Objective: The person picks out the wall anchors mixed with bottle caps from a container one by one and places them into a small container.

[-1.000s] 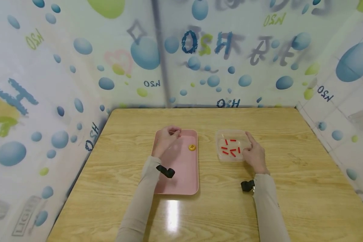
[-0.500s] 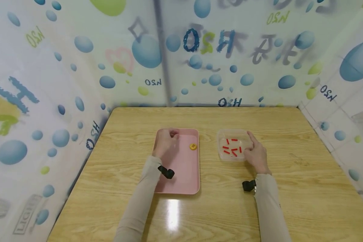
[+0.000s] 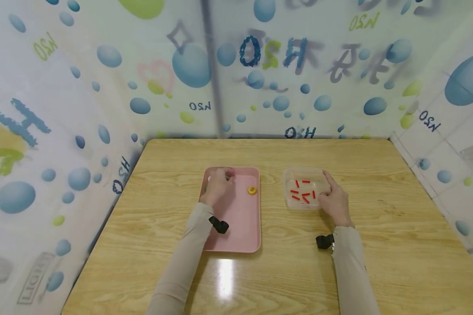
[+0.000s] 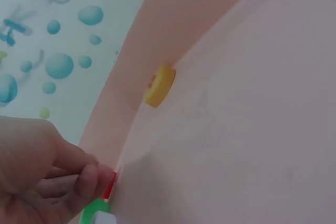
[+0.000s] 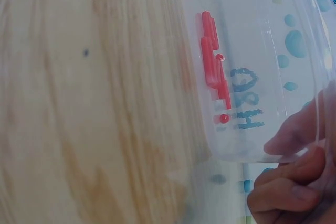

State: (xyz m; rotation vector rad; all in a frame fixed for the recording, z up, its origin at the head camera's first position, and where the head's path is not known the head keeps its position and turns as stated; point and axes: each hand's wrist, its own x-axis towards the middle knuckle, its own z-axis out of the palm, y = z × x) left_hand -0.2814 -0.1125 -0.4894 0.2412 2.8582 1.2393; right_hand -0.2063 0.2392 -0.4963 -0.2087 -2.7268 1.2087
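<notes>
My left hand [image 3: 218, 187] is inside the pink tray [image 3: 240, 223], near its far left corner. Thumb and fingertips pinch a small red stick [image 4: 109, 185], seen in the left wrist view. Close beneath those fingers are a green piece [image 4: 94, 211] and a white piece [image 4: 104, 217], mostly hidden by the hand. A yellow round piece [image 3: 252, 190] lies by the tray's right wall. My right hand [image 3: 336, 204] grips the right side of a clear plastic container [image 3: 290, 202], index finger stretched along the rim. Several red sticks [image 3: 305, 195] lie scattered on the container's floor.
Tray and container stand side by side on a wooden table [image 3: 299, 271], with a gap between them. Patterned curtains [image 3: 276, 87] enclose the table's back and sides.
The left hand has lowered slightly and turned in the tray's far left corner, and green and white bits now show beside it. The right hand and the container stay put.
</notes>
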